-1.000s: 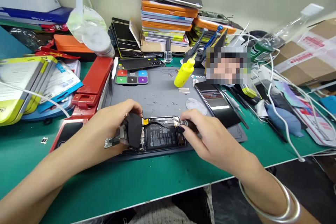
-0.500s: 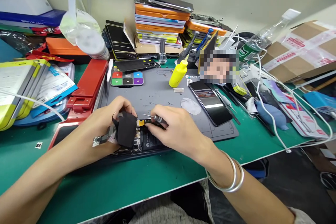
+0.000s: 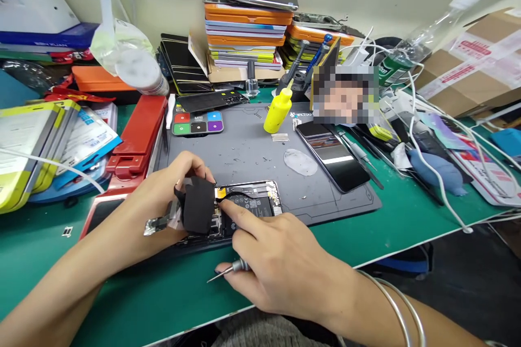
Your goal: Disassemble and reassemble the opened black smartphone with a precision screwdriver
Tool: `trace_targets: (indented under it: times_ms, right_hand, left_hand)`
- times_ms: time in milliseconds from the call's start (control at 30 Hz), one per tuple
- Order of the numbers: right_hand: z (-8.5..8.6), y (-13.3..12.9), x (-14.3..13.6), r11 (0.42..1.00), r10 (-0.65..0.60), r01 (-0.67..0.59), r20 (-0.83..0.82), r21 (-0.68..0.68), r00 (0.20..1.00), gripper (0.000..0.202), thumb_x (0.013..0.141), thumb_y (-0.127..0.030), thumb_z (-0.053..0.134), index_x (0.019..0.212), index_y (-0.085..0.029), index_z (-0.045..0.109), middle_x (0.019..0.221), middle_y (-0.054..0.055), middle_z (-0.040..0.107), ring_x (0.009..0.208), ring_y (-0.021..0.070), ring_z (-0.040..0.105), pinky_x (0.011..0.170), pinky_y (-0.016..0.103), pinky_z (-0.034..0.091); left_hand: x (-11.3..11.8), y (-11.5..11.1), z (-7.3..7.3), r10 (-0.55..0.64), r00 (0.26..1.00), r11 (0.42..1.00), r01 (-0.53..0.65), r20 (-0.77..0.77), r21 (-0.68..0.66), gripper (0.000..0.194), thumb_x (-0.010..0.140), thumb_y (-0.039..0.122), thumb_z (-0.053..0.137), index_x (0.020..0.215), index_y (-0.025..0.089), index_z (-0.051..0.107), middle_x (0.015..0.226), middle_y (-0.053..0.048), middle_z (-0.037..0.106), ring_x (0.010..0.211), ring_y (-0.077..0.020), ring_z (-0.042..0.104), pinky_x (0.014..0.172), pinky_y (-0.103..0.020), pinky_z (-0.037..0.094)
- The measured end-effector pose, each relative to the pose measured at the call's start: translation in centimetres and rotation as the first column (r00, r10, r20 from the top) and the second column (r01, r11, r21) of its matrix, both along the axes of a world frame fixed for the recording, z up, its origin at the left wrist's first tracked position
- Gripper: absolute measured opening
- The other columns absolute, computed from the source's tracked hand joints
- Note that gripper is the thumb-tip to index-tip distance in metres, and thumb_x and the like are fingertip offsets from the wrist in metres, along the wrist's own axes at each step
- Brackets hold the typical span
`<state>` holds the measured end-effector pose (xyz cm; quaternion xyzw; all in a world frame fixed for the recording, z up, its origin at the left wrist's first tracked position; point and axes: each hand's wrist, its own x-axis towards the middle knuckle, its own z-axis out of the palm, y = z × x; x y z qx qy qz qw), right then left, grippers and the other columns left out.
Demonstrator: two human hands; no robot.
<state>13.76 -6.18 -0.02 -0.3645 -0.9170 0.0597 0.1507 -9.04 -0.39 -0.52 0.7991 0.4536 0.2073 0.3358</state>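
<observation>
An opened phone [image 3: 274, 195], its battery [image 3: 250, 209] and inner parts bare, lies near the front edge of the grey mat. My left hand [image 3: 181, 171] is closed around its left end. A black sheet-like piece [image 3: 198, 207] stands up there, with a silvery tab [image 3: 157, 225] sticking out to the left; how it is attached is hidden. With its index fingertip, my right hand [image 3: 280, 260] touches the inside of the phone, beside an orange flex cable [image 3: 220, 193]. The same hand holds a small screwdriver [image 3: 231, 270] by thumb and curled fingers, its tip pointing left, off the phone.
Behind the phone stand a yellow squeeze bottle [image 3: 279, 111] and a coloured screw tray [image 3: 198, 123]. A second phone [image 3: 331, 157] lies to the right. A red clamp-like tool [image 3: 138, 124] is at the left. Stacked boxes [image 3: 248, 30] and loose cables [image 3: 431, 184] border the workspace.
My right hand has moved down toward me, swinging the screwdriver from above the phone to its near side. Its index finger now reaches onto the phone, uncovering the battery. My left hand stays put.
</observation>
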Motion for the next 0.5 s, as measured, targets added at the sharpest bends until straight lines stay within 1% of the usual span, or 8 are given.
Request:
trace_targets:
  times_ms: [100,267,333,400,500]
  right_hand:
    - [-0.1,0.3,0.1,1.0,0.007,-0.007,0.006,-0.003,1.0,0.028,0.085,-0.043,0.072,0.083,-0.015,0.074,0.138,0.016,0.067,0.055,0.0204,0.07,0.038,0.036,0.044]
    - [0.2,0.2,0.0,1.0,0.023,-0.023,0.077,0.0,0.997,0.03,0.091,-0.042,0.065,0.083,-0.014,0.074,0.136,0.016,0.068,0.052,0.0208,0.069,0.038,0.038,0.047]
    - [0.4,0.0,-0.3,0.999,0.038,-0.039,0.126,0.006,0.991,0.029,0.093,-0.039,0.063,0.083,-0.014,0.074,0.136,0.019,0.067,0.052,0.0203,0.068,0.037,0.037,0.046]
    - [0.4,-0.3,-0.8,0.998,0.056,-0.061,0.181,0.02,0.982,0.03,0.095,-0.036,0.061,0.082,-0.012,0.074,0.136,0.024,0.066,0.051,0.0202,0.067,0.036,0.035,0.044]
    - [0.4,-0.6,-1.6,0.995,0.07,-0.082,0.205,0.051,0.976,0.029,0.096,-0.032,0.061,0.083,-0.008,0.074,0.135,0.03,0.064,0.052,0.0203,0.066,0.035,0.034,0.041]
  left_hand:
    - [0.0,0.0,0.0,-0.001,1.0,1.0,0.001,-0.011,0.003,0.041,0.072,0.015,0.058,0.107,0.031,0.046,0.103,0.005,0.065,0.087,-0.0154,0.068,0.062,-0.022,0.05]
    - [0.0,-0.1,-0.2,0.007,1.0,1.0,-0.007,-0.011,0.011,0.039,0.07,0.015,0.058,0.104,0.03,0.044,0.103,0.005,0.067,0.085,-0.0151,0.068,0.062,-0.021,0.051]
    - [0.1,-0.1,-0.1,0.007,1.0,1.0,-0.006,-0.024,0.024,0.037,0.071,0.016,0.059,0.103,0.029,0.044,0.104,0.004,0.067,0.084,-0.0148,0.068,0.062,-0.021,0.05]
    - [0.2,-0.1,0.1,0.007,0.999,1.0,-0.005,-0.044,0.025,0.035,0.073,0.017,0.059,0.103,0.028,0.043,0.106,0.002,0.067,0.084,-0.0149,0.067,0.063,-0.023,0.05]
    - [0.3,-0.1,0.5,-0.009,0.997,1.0,0.01,-0.082,0.01,0.031,0.078,0.019,0.057,0.102,0.027,0.041,0.109,0.0,0.066,0.086,-0.0162,0.067,0.067,-0.026,0.05]
